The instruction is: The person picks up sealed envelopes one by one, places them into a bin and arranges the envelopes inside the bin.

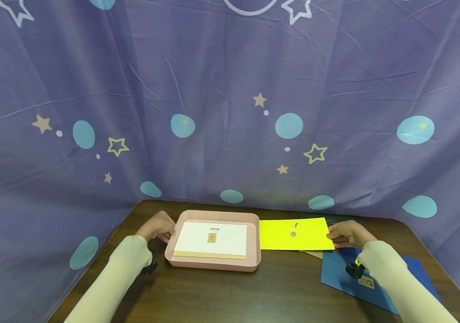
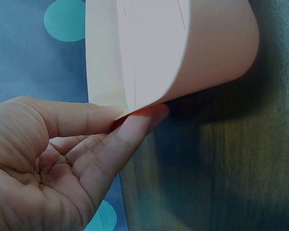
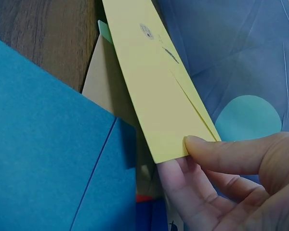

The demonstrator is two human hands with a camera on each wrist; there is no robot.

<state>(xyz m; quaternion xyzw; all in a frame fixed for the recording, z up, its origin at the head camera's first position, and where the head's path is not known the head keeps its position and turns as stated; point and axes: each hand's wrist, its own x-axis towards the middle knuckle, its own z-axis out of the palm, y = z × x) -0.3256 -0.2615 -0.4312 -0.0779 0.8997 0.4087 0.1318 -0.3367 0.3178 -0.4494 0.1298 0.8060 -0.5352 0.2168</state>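
Observation:
My left hand (image 1: 158,227) pinches the left rim of a pink tray (image 1: 214,265) between thumb and fingers, as the left wrist view shows up close. Inside the tray lies a white envelope (image 1: 230,237) with a small tan label, and a tan edge shows beneath it. At the right, my right hand (image 1: 349,233) pinches the short right end of a bright yellow envelope (image 1: 278,237), thumb on top and fingers beneath. The yellow envelope carries a round sticker, and its left end reaches the tray's right wall. In the right wrist view a blue envelope (image 3: 48,139) lies beside it.
Blue envelopes (image 1: 343,273) overlap on the brown table (image 1: 214,296) under my right forearm. A tan envelope (image 3: 103,79) and a dark green one (image 1: 339,218) peek out around the yellow one. A purple patterned curtain (image 1: 222,89) hangs behind the table.

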